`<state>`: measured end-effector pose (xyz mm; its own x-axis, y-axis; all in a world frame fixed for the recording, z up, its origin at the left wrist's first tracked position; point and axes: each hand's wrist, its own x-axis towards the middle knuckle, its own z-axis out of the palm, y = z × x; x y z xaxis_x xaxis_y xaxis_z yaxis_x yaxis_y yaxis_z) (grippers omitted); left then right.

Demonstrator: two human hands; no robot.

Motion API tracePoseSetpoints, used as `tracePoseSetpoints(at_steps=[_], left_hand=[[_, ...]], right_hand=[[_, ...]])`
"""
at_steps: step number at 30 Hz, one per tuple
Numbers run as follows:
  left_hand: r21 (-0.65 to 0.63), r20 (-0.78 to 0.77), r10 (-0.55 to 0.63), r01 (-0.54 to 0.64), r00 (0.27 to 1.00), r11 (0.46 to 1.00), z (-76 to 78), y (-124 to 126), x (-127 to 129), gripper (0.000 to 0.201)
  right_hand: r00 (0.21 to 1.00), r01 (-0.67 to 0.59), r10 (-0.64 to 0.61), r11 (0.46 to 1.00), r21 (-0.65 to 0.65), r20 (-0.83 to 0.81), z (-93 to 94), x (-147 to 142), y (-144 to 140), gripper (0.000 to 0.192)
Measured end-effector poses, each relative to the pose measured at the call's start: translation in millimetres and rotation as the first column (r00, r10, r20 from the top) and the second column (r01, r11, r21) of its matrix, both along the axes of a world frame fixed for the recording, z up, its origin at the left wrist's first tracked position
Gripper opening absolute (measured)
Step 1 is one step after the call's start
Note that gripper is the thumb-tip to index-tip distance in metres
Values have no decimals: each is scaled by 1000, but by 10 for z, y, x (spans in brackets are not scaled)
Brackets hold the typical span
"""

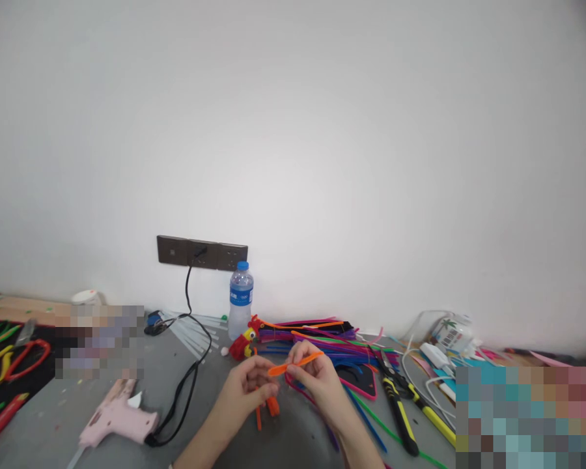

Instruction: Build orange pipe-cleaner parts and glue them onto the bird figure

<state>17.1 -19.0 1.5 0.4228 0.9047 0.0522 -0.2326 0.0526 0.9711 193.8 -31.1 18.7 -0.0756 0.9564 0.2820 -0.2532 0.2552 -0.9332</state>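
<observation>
An orange pipe cleaner is held between both hands just above the grey tabletop, near its front edge. The left hand is closed on the strand's lower part, where orange ends hang down below the fingers; the right hand pinches the upper length, which slants up to the right. The step in hand is judged to be a bending or twisting of the strand into shape. The next move would call for a firm pinch at the bend and a small turn of the right wrist, with the loose ends kept from slipping. Behind the hands a small red and yellow pipe-cleaner bird stands beside a spread of coloured pipe cleaners, with a water bottle just behind it. A pink glue gun lies to the left, and yellow-handled cutters lie to the right.
</observation>
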Motion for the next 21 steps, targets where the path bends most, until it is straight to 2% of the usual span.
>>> tracePoseSetpoints(at_steps=[3,7,11,14,17,19,21], left_hand=[[12,31,106,-107,994,994,36,7,-15,31],[33,68,235,-237,970,971,52,30,-51,27],[21,140,300,-306,944,952,32,45,-77,26],[-33,217,304,-304,928,952,37,34,-64,28],[-161,276,281,-244,919,956,42,17,-20,31],[-256,308,279,-203,910,945,30,9,11,32],[-330,359,279,-159,891,931,12,5,34,33]], right_hand=[[999,26,-26,1000,8,30,56,-84,-11,28],[998,52,-52,999,0,47,28,-164,6,31],[998,51,-52,999,14,41,-18,-204,20,28],[992,121,-122,992,29,16,-46,-293,21,30],[956,289,-291,956,53,38,-81,-438,-3,27],[919,363,-377,923,126,117,-96,-524,-39,21],[883,380,-423,898,220,205,-97,-576,-78,16]])
